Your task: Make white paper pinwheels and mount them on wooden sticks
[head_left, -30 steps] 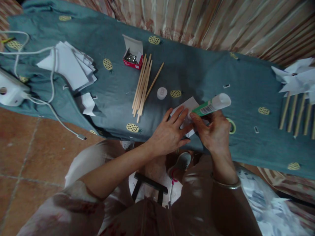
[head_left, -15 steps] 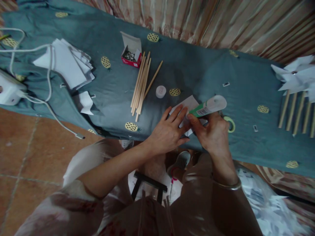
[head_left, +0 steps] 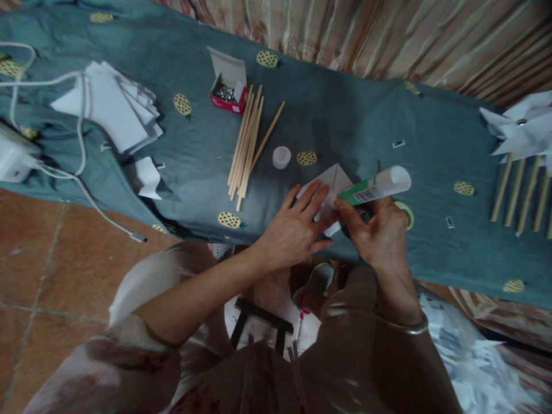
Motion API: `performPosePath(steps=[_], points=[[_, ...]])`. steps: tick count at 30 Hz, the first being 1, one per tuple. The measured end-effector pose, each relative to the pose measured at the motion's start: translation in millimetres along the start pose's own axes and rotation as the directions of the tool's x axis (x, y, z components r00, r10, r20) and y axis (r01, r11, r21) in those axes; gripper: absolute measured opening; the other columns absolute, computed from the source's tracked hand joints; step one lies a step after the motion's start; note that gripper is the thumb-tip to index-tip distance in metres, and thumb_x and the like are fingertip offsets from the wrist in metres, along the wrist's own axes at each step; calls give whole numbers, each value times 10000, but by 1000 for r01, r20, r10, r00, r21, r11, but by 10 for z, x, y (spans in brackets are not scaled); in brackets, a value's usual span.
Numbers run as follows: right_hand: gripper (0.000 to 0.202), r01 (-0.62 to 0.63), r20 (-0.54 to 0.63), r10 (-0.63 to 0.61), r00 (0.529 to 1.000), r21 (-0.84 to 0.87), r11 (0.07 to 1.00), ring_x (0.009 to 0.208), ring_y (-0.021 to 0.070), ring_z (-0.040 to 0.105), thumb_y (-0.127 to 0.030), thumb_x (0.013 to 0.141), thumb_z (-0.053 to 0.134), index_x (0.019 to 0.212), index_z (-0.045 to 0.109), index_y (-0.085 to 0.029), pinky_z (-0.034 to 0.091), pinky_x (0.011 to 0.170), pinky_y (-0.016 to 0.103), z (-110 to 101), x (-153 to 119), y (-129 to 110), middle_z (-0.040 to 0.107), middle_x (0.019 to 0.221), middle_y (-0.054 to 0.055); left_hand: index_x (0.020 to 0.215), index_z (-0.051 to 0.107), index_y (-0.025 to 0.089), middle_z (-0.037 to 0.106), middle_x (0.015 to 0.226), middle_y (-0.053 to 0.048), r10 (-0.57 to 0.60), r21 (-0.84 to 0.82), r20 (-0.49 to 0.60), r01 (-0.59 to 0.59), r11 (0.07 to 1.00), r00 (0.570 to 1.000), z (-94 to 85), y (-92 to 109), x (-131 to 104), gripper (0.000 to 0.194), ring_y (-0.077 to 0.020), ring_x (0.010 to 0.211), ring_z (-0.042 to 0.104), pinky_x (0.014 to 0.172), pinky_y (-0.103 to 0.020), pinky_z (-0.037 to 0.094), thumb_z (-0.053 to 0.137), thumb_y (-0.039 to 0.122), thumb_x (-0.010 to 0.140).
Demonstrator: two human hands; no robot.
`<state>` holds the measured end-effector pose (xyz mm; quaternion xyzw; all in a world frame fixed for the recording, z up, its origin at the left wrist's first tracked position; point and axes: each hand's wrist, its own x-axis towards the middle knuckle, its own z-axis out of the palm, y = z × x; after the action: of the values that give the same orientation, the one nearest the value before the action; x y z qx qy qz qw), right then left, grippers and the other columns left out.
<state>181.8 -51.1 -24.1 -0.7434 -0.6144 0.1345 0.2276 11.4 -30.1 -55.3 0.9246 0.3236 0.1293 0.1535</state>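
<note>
A square of white paper (head_left: 337, 174) with crease or cut lines lies near the table's front edge. My left hand (head_left: 294, 231) rests on its left part with fingers spread, palm down. In my right hand (head_left: 374, 229) is a green and white glue stick or tube (head_left: 374, 185), tilted, its green end down at the paper's middle. The tip itself is hidden by my fingers. A round white cap (head_left: 282, 157) lies beyond the left hand. Partly behind the right hand are scissors, barely visible, with a yellow-green handle ring (head_left: 405, 215).
Wooden sticks (head_left: 246, 146) and a red box of metal pins (head_left: 228, 98) stand beyond my left hand. Stacked white paper (head_left: 114, 109) and a white cable (head_left: 81, 135) are at the left. Paper pinwheels (head_left: 524, 126) lie at the far right on the green cloth (head_left: 431, 172).
My right hand has shifted slightly right with the glue, whose upper end leans further right. My left hand stays on the paper. The view has moved a little.
</note>
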Motion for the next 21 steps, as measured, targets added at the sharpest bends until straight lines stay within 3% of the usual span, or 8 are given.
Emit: performPosePath(steps=[21], points=[[355,-20,-20,21,1000,53,998,634,216,628,-520,833,598,908,660,-179,457,607,336,38,74,18,696,732,72,1390,471,226,297,1563,-173,-2,-1,20,2,1000,1000,15,3,-7,602,-373,1460,217,1138,-623,213,563,528,878]])
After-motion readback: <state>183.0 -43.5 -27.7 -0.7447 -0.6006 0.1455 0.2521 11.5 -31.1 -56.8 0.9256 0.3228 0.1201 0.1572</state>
